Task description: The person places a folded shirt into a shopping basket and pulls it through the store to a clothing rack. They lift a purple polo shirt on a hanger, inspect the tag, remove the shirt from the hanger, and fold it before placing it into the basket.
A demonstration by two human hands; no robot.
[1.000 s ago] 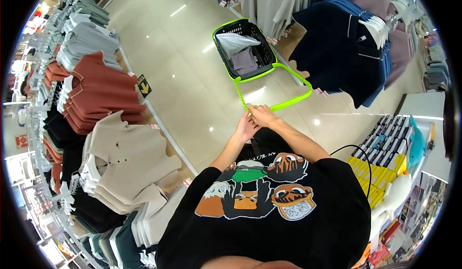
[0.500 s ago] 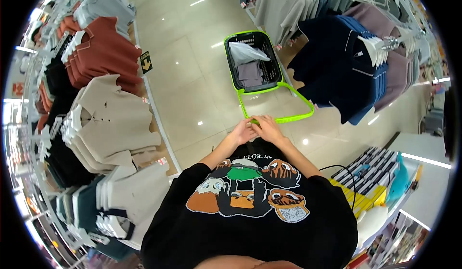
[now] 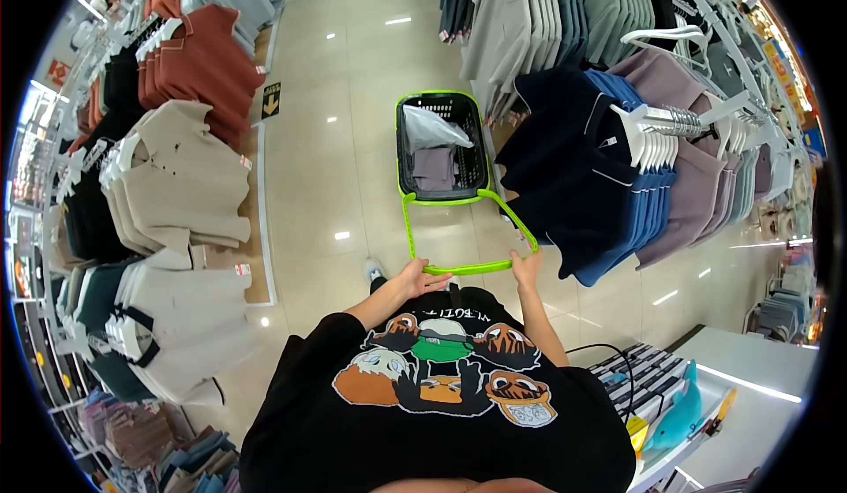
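Observation:
A black shopping basket (image 3: 483, 153) with a green rim sits on the floor in front of me. Its long green handle (image 3: 481, 269) extends toward my body. My left hand (image 3: 415, 278) is closed around the handle's near left corner. At the near right corner, my right hand (image 3: 527, 268) is wrapped on the same handle. Inside the basket lie a white plastic bag (image 3: 434, 128) and a folded grey-mauve cloth item (image 3: 433, 168).
Racks of beige shirts (image 3: 181, 175) and rust-red shirts (image 3: 207, 65) line the left side. Navy shirts (image 3: 565, 158) hang close to the basket's right. A white counter (image 3: 741, 369) with a teal plush dolphin (image 3: 679, 414) stands at the lower right. A floor arrow sign (image 3: 271, 100) lies by the left rack.
My hands were together at the handle's left corner; now they are apart, the right one moved to the right corner. The basket appears lower and slightly left as the view shifted.

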